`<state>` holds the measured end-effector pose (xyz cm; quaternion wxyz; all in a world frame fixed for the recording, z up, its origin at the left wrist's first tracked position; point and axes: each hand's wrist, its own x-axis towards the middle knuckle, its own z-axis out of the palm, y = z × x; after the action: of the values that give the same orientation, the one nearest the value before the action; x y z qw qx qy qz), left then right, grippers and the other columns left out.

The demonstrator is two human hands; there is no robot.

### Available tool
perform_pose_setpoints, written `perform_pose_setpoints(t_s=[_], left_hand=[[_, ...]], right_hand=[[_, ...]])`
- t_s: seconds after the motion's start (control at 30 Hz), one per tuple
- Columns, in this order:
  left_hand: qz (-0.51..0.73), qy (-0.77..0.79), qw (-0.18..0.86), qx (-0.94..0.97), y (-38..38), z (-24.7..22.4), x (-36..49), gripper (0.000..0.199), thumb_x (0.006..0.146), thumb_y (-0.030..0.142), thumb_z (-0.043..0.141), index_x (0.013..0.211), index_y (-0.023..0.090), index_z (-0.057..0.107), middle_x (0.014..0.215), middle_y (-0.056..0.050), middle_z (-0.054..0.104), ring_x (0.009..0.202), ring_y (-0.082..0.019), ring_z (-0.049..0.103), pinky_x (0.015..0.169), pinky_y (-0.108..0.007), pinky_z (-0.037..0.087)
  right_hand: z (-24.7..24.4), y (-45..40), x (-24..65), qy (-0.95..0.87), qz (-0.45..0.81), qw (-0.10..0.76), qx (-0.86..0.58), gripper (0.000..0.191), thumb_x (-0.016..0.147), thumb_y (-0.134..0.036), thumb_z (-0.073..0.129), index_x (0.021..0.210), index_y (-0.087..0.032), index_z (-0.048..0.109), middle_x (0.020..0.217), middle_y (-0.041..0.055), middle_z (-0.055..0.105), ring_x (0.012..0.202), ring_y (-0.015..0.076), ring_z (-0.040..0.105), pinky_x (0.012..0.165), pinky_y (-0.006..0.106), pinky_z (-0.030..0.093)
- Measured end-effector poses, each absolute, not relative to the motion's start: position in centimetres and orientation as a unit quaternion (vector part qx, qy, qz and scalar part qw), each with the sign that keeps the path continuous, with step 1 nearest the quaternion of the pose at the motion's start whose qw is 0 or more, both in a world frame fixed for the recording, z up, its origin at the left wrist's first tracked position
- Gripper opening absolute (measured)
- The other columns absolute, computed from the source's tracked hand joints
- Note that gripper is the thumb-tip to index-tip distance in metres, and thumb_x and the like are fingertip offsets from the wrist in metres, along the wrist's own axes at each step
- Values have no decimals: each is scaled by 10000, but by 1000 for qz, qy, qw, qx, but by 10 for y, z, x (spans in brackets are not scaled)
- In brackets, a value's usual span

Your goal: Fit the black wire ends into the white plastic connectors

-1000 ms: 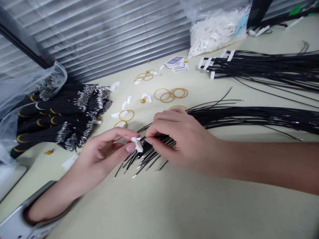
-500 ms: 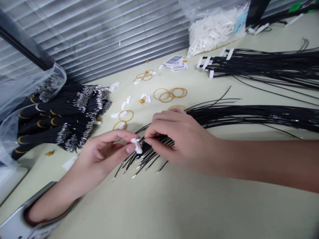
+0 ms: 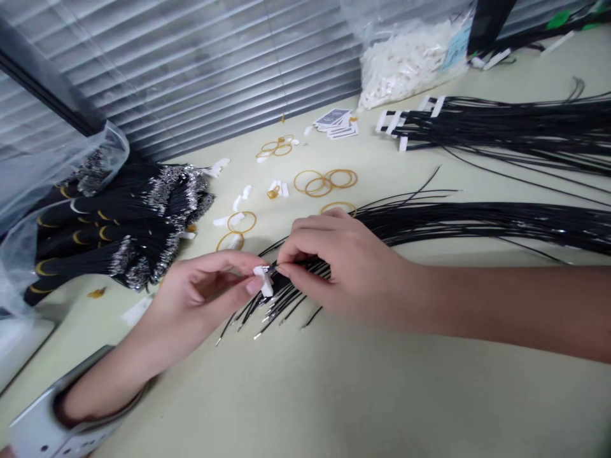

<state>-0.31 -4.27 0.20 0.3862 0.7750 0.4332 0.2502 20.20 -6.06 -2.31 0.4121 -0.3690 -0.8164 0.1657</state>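
Observation:
Between the thumb and forefinger of my left hand (image 3: 205, 289) is a small white plastic connector housing (image 3: 264, 281), tilted. My right hand (image 3: 334, 261) pinches a black wire (image 3: 273, 270) close to its end, which meets the housing's right side. Whether the tip is inside the housing I cannot tell. Beneath both hands lies a bundle of loose black wires (image 3: 429, 222), its metal-tipped ends (image 3: 267, 315) fanned out on the table. The curled fingers of my right hand hide part of that bundle.
Banded black wire bundles (image 3: 119, 222) lie at left, partly under clear plastic. Rubber bands (image 3: 329, 181), white pieces (image 3: 229, 219) and playing cards (image 3: 337, 122) are scattered behind my hands. Farther right are a bag of white parts (image 3: 405, 60) and wires with white housings (image 3: 501, 124).
The wire end and the housing are slightly closer together. My left hand has shifted a little to the right, while my right hand stays nearly in place.

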Motion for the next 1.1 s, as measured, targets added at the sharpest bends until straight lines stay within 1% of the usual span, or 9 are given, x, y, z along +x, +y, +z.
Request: perform_pose_setpoints(t_s=[0.1, 0.23, 0.3, 0.47, 0.63, 0.8, 1.0, 1.1], left_hand=[[246, 425, 386, 781, -41, 2, -4, 150, 778, 141, 636, 875, 237, 698, 788, 11, 691, 638, -72, 576, 559, -132, 470], [245, 423, 374, 788, -40, 1, -5, 147, 786, 164, 633, 866, 271, 695, 789, 29, 692, 656, -70, 588, 579, -118, 474], [242, 424, 375, 789, -40, 2, -5, 148, 786, 168, 634, 867, 276, 693, 776, 31, 684, 640, -71, 582, 565, -121, 471], [237, 424, 373, 791, -41, 2, -6, 158, 786, 167, 630, 872, 283, 693, 781, 21, 681, 641, -84, 577, 556, -138, 471], [239, 425, 376, 788, -41, 0, -7, 181, 772, 161, 643, 875, 301, 695, 719, 34, 664, 568, -74, 539, 478, -130, 435], [237, 414, 366, 799, -43, -1, -4, 182, 772, 140, 639, 876, 278, 696, 770, 31, 688, 602, -72, 568, 519, -123, 469], [228, 404, 318, 827, -45, -4, -3, 195, 785, 133, 627, 910, 272, 681, 809, 36, 694, 632, -67, 592, 534, -110, 478], [225, 399, 314, 832, -46, -5, -4, 175, 795, 136, 619, 911, 254, 674, 809, 25, 688, 646, -72, 598, 546, -115, 481]], right_hand=[[-23, -60, 202, -811, 186, 404, -380, 124, 805, -131, 510, 698, -118, 569, 696, -37, 562, 656, 64, 463, 687, 271, 250], [-24, -58, 202, -803, 199, 404, -390, 102, 800, -181, 549, 725, -131, 596, 714, -36, 573, 667, 68, 472, 695, 267, 255], [-25, -58, 202, -804, 204, 401, -389, 106, 803, -191, 554, 726, -135, 602, 712, -37, 573, 663, 68, 471, 698, 267, 255], [-24, -57, 202, -800, 220, 397, -391, 94, 788, -153, 551, 708, -131, 594, 687, -43, 566, 639, 61, 461, 695, 264, 256], [-23, -56, 202, -801, 231, 392, -389, 91, 785, -169, 565, 705, -135, 595, 679, -40, 572, 638, 67, 465, 703, 263, 261], [-24, -57, 203, -810, 223, 383, -384, 88, 793, -156, 573, 715, -136, 608, 675, -47, 574, 643, 62, 468, 689, 253, 262], [-24, -57, 203, -824, 204, 376, -370, 106, 793, -141, 583, 699, -126, 629, 641, -50, 578, 615, 56, 472, 655, 235, 280], [-24, -57, 203, -826, 200, 379, -365, 105, 789, -127, 586, 695, -127, 633, 630, -49, 576, 610, 56, 478, 648, 228, 286]])
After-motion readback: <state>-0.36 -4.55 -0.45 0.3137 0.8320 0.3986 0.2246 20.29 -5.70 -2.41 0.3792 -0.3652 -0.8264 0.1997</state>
